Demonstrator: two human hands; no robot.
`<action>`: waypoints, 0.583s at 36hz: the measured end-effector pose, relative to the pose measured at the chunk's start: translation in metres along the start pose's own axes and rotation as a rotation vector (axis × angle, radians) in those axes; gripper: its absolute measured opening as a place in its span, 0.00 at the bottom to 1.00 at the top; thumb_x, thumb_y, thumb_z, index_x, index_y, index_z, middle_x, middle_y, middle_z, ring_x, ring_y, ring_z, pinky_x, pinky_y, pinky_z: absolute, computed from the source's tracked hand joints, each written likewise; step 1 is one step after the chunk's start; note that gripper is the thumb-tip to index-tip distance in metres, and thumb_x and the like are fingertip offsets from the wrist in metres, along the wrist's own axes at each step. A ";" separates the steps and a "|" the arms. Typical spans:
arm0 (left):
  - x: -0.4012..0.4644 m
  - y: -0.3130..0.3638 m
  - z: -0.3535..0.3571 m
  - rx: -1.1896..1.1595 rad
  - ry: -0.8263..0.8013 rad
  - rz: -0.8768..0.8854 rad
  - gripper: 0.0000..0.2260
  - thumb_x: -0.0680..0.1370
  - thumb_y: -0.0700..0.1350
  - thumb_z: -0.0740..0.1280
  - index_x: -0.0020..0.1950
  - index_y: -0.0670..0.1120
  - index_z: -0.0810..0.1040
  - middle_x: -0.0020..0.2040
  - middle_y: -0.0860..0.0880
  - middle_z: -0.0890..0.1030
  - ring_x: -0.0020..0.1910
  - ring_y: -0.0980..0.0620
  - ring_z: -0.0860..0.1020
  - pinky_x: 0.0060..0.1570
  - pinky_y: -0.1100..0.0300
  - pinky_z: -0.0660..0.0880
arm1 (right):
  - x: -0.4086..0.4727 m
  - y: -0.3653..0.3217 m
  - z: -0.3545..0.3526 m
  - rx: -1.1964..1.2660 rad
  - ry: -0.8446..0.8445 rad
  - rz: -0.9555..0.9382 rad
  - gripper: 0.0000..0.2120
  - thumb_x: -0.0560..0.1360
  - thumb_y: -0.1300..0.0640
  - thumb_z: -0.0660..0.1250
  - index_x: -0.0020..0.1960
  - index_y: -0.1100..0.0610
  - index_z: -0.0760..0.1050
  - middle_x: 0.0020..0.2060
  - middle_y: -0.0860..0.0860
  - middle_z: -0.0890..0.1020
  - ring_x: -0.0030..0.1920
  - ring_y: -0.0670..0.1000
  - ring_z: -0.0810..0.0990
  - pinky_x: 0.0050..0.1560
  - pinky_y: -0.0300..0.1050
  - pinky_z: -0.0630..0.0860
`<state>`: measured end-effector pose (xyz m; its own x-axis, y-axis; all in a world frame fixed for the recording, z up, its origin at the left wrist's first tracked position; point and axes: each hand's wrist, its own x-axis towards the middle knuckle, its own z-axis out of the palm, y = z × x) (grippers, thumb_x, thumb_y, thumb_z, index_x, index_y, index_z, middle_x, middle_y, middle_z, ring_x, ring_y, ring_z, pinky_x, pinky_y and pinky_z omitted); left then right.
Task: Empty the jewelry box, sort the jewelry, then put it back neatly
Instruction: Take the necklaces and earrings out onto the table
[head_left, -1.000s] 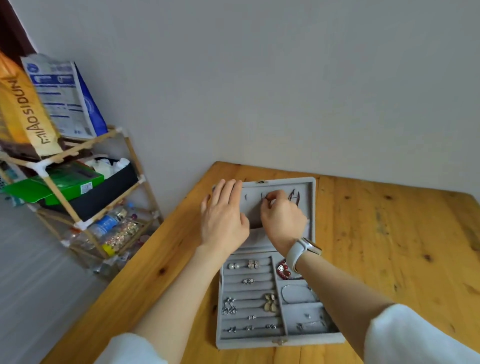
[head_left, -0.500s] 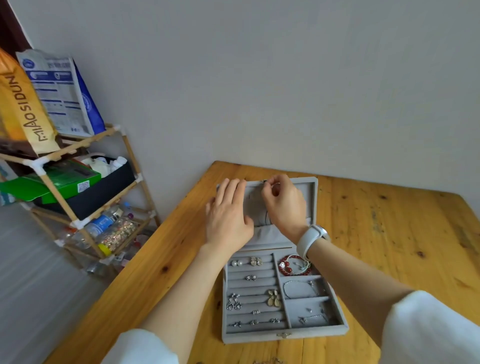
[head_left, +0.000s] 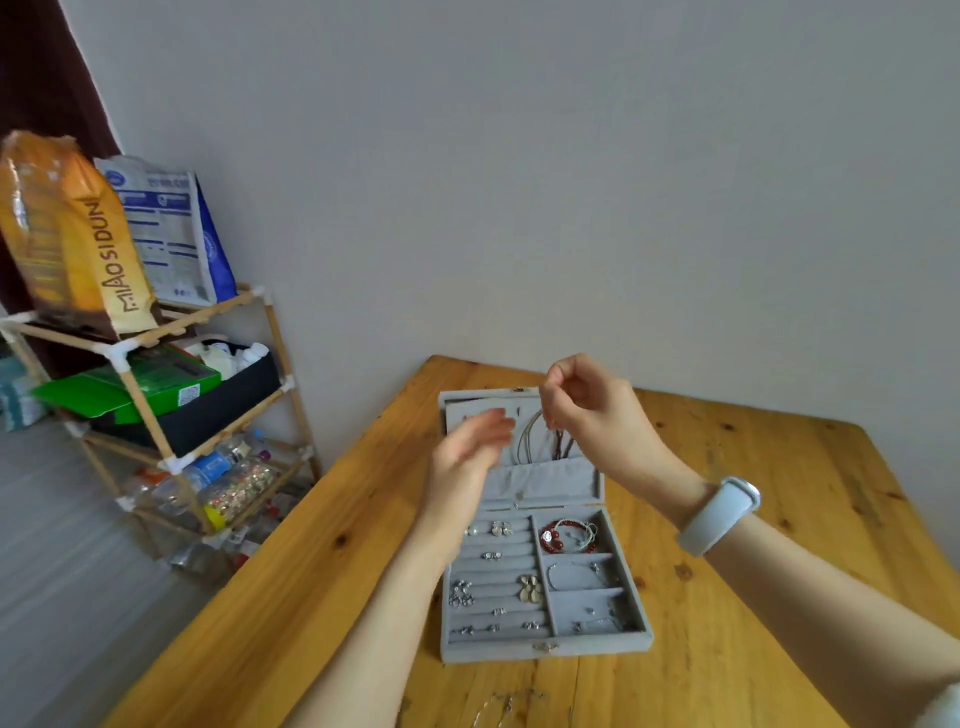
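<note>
Jewelry box (head_left: 540, 566) lay open in the lower middle of the frame, its grey lid (head_left: 519, 441) folded back flat toward the wall. Above the lid, the right hand (head_left: 592, 410) had its grip closed in a pinch on a thin chain (head_left: 540, 441), fingers curled, with the strand hanging down toward the lid; the chain was too fine to follow to its end. A pale band (head_left: 719, 514) circled the right wrist. The left hand (head_left: 467, 452), blurred, hovered left of the hanging chain with straight fingers, its grip open and holding nothing. Under the hands, several necklaces (head_left: 545, 441) hung on the lid's inside, their lower ends tucked into a grey pocket (head_left: 540, 480). In the box's left half, small earrings (head_left: 498, 530) sat in padded rows. In the right half, a red beaded bracelet (head_left: 558, 535) lay in the upper compartment, a thin silver bracelet (head_left: 571, 574) in the middle one, and small silver pieces in the lowest. The box rested on a wooden counter (head_left: 753, 519). At the bottom edge of the frame, a fine chain-like piece (head_left: 498, 709) lay on the wood, blurred. At the left of the frame stood a wooden rack (head_left: 156, 415) with bags, boxes and bottles.
</note>
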<state>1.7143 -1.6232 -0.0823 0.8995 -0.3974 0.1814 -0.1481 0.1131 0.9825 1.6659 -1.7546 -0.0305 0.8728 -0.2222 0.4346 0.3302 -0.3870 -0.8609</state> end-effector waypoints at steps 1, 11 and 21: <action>-0.015 0.001 0.003 -0.044 -0.042 -0.037 0.15 0.76 0.32 0.59 0.57 0.46 0.77 0.54 0.49 0.81 0.54 0.55 0.79 0.54 0.63 0.73 | -0.012 -0.001 -0.001 -0.005 -0.010 0.009 0.10 0.75 0.67 0.61 0.38 0.56 0.69 0.28 0.50 0.75 0.29 0.41 0.72 0.33 0.32 0.70; -0.146 -0.037 0.040 -0.182 -0.288 -0.243 0.08 0.77 0.36 0.62 0.51 0.45 0.79 0.44 0.43 0.83 0.45 0.48 0.82 0.47 0.64 0.75 | -0.132 0.015 -0.017 0.106 0.051 0.224 0.07 0.73 0.68 0.65 0.41 0.57 0.74 0.27 0.47 0.80 0.31 0.42 0.78 0.37 0.32 0.74; -0.221 -0.066 0.061 0.049 -0.140 -0.310 0.05 0.76 0.37 0.65 0.42 0.44 0.78 0.31 0.50 0.81 0.29 0.55 0.75 0.34 0.64 0.72 | -0.223 0.047 -0.043 0.874 0.204 0.800 0.10 0.73 0.66 0.57 0.46 0.55 0.73 0.31 0.50 0.74 0.33 0.48 0.73 0.39 0.40 0.66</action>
<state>1.5006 -1.5981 -0.1845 0.8402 -0.5277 -0.1250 0.1002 -0.0754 0.9921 1.4716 -1.7621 -0.1565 0.8946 -0.2909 -0.3392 -0.0783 0.6454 -0.7598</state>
